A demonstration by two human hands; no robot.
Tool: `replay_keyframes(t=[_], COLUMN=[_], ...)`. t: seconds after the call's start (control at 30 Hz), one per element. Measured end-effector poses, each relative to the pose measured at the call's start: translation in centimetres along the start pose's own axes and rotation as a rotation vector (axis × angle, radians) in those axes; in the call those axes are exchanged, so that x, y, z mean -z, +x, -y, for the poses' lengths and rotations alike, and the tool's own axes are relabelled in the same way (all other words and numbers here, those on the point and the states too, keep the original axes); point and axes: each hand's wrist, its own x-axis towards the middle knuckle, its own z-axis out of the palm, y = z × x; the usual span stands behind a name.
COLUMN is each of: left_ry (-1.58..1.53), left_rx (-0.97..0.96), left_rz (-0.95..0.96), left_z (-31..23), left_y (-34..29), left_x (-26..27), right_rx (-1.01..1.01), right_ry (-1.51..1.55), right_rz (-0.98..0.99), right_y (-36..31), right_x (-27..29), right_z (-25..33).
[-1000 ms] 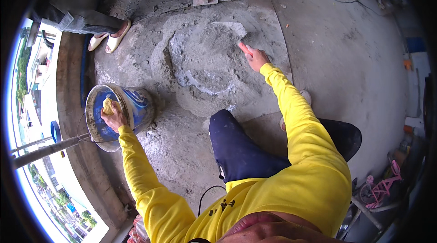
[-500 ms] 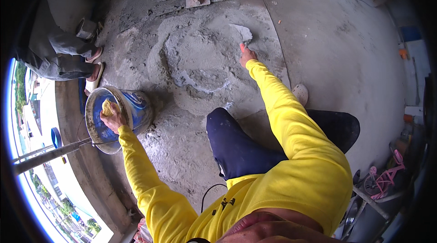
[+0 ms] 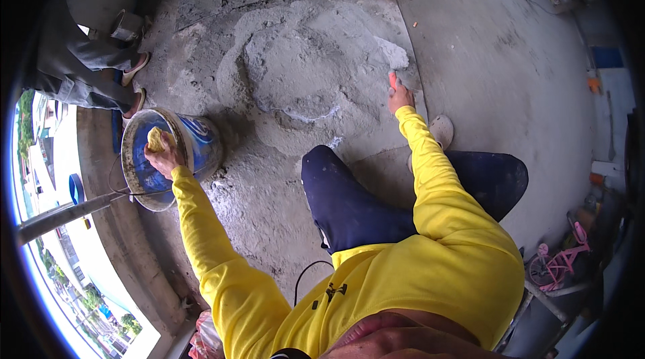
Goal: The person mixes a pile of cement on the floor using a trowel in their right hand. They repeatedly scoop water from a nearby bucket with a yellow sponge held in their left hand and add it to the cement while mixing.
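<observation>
Left hand [image 3: 164, 158] at 9 o'clock: fingers curled round yellow sponge-like lump [image 3: 160, 140], at mouth of blue bucket [image 3: 203, 136]. Right hand [image 3: 401, 97], 2 o'clock: closed round handle of orange-handled trowel [image 3: 392, 54], blade at 1. Grey mortar [image 3: 295, 66] at 12; blade contact unclear.

- The person is wearing a bright yellow long-sleeved sweatshirt [image 3: 403, 278], its sleeves [image 3: 201, 238] creasing and reaching the wrists.
- A small black emblem [image 3: 336, 290] is marking the chest.
- Dark navy trousers [image 3: 359, 204] are showing pale specks.
- A pale, rounded shoe [image 3: 442, 130] is covering one foot.
- A thin black cable [image 3: 300, 277] is curving beside the hem.
</observation>
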Motion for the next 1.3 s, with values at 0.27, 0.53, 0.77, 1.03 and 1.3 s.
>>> replay_keyframes(t=[0.27, 0.53, 0.77, 1.03, 1.3], left_ry=[0.000, 0.037, -0.007, 0.028, 0.011], left_rx=[0.014, 0.021, -0.022, 0.002, -0.001], left_rz=[0.007, 0.010, -0.011, -0.013, -0.026], left_z=[1.2, -0.1, 1.6, 0.3, 0.7], left_y=[0.8, 0.0, 1.1, 0.1, 0.8], left_x=[0.6, -0.5, 0.7, -0.1, -1.0], right_rx=[-0.343, 0.038, -0.044, -0.450, -0.332], right_ry=[0.373, 0.354, 0.241, 0.367, 0.621], right_rz=[0.231, 0.057, 0.000, -0.016, 0.197], right_y=[-2.3, -5.3, -7.9, -8.1, -7.9], right_x=[-6.7, -6.5, -1.8, -8.3, -7.8], right_z=[7.1, 16.9, 8.6, 1.5, 13.9])
